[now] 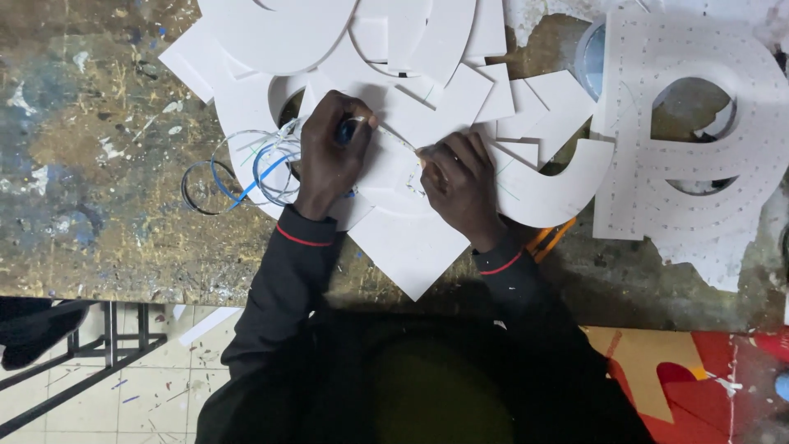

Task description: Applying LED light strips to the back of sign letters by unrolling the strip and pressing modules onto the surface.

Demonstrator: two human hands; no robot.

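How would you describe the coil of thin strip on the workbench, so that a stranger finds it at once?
Start at the stained workbench and its heap of white cut boards. At the heap's left edge, beside the left hand, lies the coil: thin looped strip, silvery with blue, the only round, wiry thing among flat white pieces.

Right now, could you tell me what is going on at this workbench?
A person in dark sleeves leans over a paint-stained workbench covered with white cut-out sheet pieces. The left hand holds a thin blue-handled tool, its tip reaching towards the right hand, which presses down on the white pieces. Coils of blue and clear strip lie beside the left hand. A large white perforated letter shape rests further right, and an orange tool peeks out near the right wrist.
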